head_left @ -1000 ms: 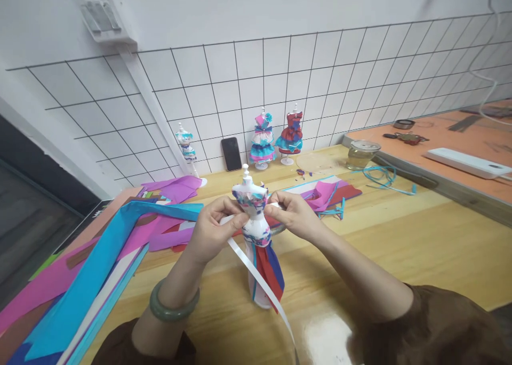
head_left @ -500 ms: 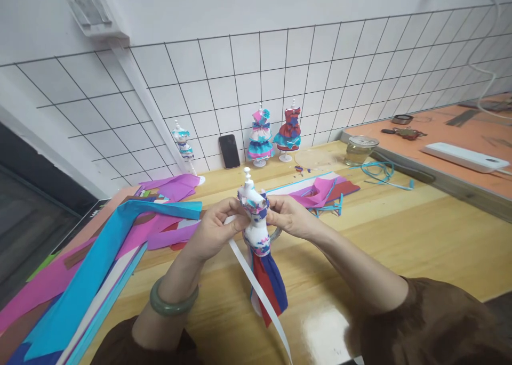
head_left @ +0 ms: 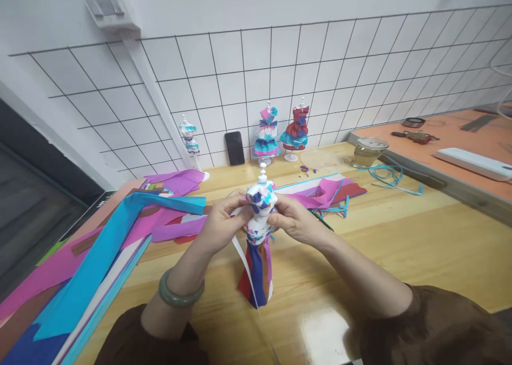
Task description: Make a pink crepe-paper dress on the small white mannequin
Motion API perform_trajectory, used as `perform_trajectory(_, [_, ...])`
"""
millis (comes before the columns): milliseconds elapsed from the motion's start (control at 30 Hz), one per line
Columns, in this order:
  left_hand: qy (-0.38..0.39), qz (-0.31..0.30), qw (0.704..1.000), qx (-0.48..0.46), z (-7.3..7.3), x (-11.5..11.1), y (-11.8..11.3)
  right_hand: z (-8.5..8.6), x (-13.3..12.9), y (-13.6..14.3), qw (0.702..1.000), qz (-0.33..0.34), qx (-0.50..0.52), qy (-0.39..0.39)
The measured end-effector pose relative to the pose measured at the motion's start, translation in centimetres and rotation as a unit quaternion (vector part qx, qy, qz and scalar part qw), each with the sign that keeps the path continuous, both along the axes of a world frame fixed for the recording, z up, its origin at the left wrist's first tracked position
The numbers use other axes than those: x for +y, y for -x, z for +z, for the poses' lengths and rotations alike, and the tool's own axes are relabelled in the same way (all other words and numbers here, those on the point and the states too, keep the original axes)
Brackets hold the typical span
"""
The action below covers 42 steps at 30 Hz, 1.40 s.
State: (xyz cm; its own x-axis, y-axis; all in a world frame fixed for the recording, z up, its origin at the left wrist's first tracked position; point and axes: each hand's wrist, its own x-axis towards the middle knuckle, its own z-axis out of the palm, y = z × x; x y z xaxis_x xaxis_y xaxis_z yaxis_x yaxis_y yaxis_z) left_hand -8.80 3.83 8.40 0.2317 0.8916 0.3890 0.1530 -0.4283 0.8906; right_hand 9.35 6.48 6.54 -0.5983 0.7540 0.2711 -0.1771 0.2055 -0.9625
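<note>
A miniature white dress form (head_left: 262, 221) stands upright between my hands, its bust and hips dotted with blue, pink and purple scraps. Red, blue, brown and pink strips hang below its hips as a skirt (head_left: 258, 274). My left hand (head_left: 226, 221), closed at the form's left side, pinches a narrow white ribbon (head_left: 242, 256) that trails down in front of the skirt. At the other side, my right hand (head_left: 294, 221) grips the waist, thumb in front and fingertips hidden behind.
Coloured paper-like strips (head_left: 100, 248) lie in a pile at the left, with more sheets (head_left: 324, 192) behind my right hand. Three dressed forms, one a red one (head_left: 298, 128), and a phone (head_left: 234, 148) stand by the wall. A glass cup (head_left: 368, 152) and blue cord (head_left: 386, 176) sit at right.
The dress form has been turned, so its blue strip now faces front with brown and pink strips showing. The white ribbon hangs closer to the skirt. The camera view has shifted slightly.
</note>
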Motion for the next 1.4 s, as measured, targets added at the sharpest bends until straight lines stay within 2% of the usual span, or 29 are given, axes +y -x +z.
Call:
perform_trajectory(133, [-0.032, 0.039, 0.998, 0.035, 0.2, -0.2, -0.3, 0.1, 0.0, -0.4, 0.997, 0.011, -0.042, -0.059])
perform_trajectory(267, [-0.099, 0.104, 0.984, 0.107, 0.5, -0.4, -0.6, 0.6, -0.1, -0.4, 0.989, -0.022, -0.068, -0.133])
perform_trajectory(400, [-0.150, 0.159, 0.965, 0.142, 0.9, -0.5, -0.4, 0.5, -0.1, -0.3, 0.990, -0.054, -0.070, -0.107])
perform_trajectory(567, [-0.123, 0.190, 0.967, 0.114, 1.6, -1.3, -0.5, -0.5, 0.7, -0.2, 0.982, -0.139, -0.084, -0.091])
perform_trajectory(767, [-0.052, 0.136, 0.985, 0.089, 2.7, -3.4, -2.2, -0.7, 1.1, -0.1, 0.976, -0.166, -0.085, -0.112])
perform_trajectory(967, [0.044, -0.002, 0.995, 0.084, 3.1, -3.7, -2.3, -0.7, 1.0, -0.1, 0.968, -0.186, -0.097, -0.137])
perform_trajectory(1067, [0.126, -0.033, 0.991, -0.042, 2.8, -2.7, -1.6, -0.8, 1.0, -0.1, 0.971, -0.177, -0.092, -0.130])
perform_trajectory(1133, [0.199, -0.024, 0.970, -0.135, 2.4, -2.2, -1.3, -1.0, 1.1, 0.0, 0.972, -0.174, -0.088, -0.130])
perform_trajectory(1167, [0.228, -0.020, 0.962, -0.152, 2.2, -2.0, -1.2, -1.0, 1.1, 0.0, 0.971, -0.174, -0.088, -0.136])
perform_trajectory(1233, [0.254, -0.019, 0.960, -0.115, 2.0, -1.9, -1.3, -1.2, 1.1, 0.0, 0.967, -0.176, -0.095, -0.158])
perform_trajectory(1333, [0.242, -0.027, 0.969, -0.033, 2.0, -2.2, -1.5, -1.3, 1.0, 0.1, 0.958, -0.184, -0.106, -0.194])
perform_trajectory(1400, [0.242, -0.035, 0.968, -0.051, 2.2, -2.4, -1.6, -1.4, 1.0, 0.1, 0.953, -0.193, -0.102, -0.210])
